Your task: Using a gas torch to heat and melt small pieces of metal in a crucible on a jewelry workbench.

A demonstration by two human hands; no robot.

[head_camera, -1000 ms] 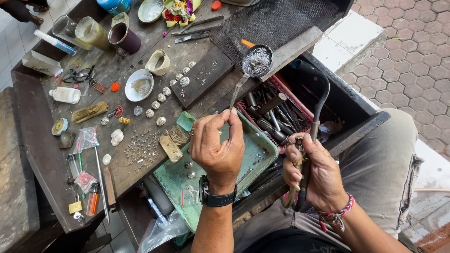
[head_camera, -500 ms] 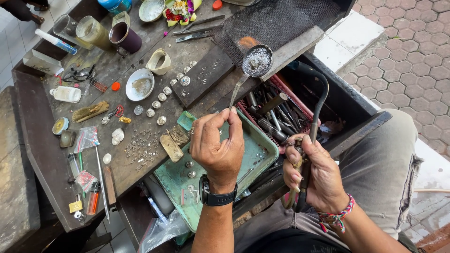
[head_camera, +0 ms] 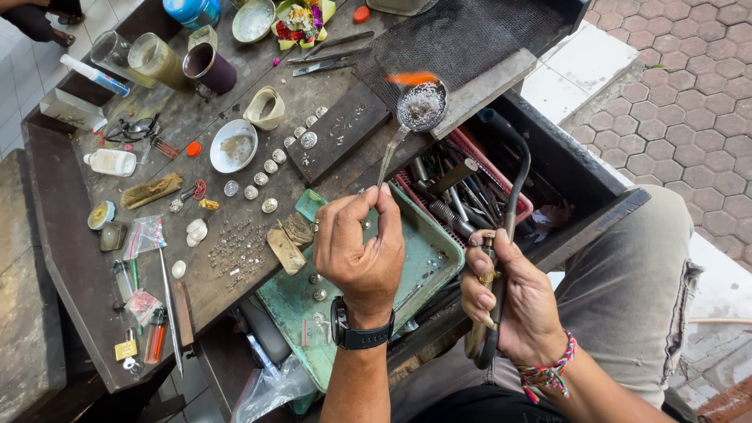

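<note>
Newly, an orange flame licks the left hand's spoon; right hand grips a seemingly half-hidden torch.

The counter is a worn, dark wooden top, scratched and dusty. Along its far edge stand a purple cup, a glass jar and a pale bowl, with a bunch of flowers beside it. Mid-counter lie a white dish, a row of round silver pieces and a dark slab. A green tray sits at the near edge, and small packets and tools lie to the left.
</note>
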